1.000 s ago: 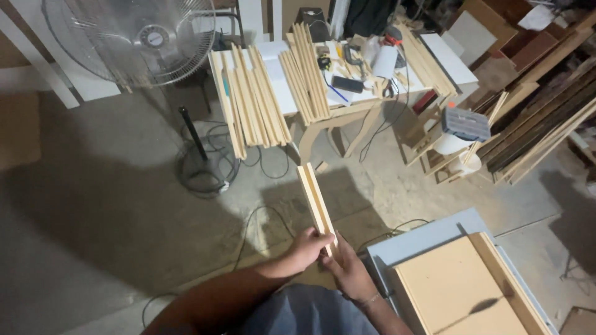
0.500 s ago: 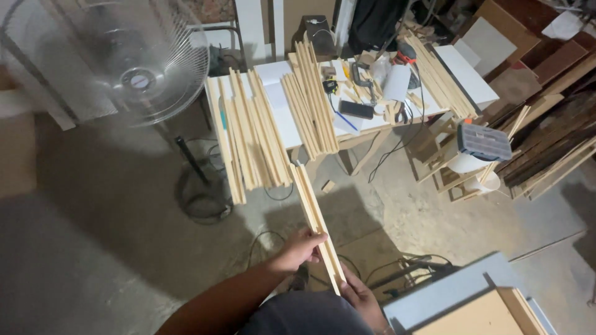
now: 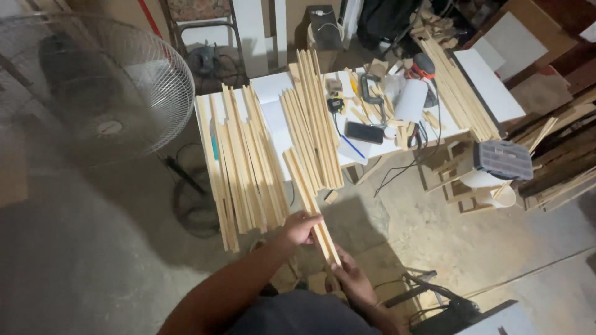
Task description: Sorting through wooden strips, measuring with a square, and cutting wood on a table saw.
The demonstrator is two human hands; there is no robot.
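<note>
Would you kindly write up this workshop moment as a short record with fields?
Setting: workshop, concrete floor
Left hand: grips the wooden strips partway along
Right hand: holds their near end
Strips: a thin bundle, slanting away toward the white table
On table: two stacks of wooden slats, a dark phone, a white roll
Left of table: standing fan
Right: grey case on a wooden stool

Pale yellowish-tan long wooden strips [image 3: 310,198] are showing light grain, matching the pale wooden strip stacks [image 3: 245,161] lying on the flat white worktop [image 3: 273,93]. A round wire-grille fan [image 3: 105,93] is looking silvery grey, a flat black rectangular phone [image 3: 364,132] is lying dark, and the concrete floor [image 3: 93,260] is showing mottled grey.
</note>
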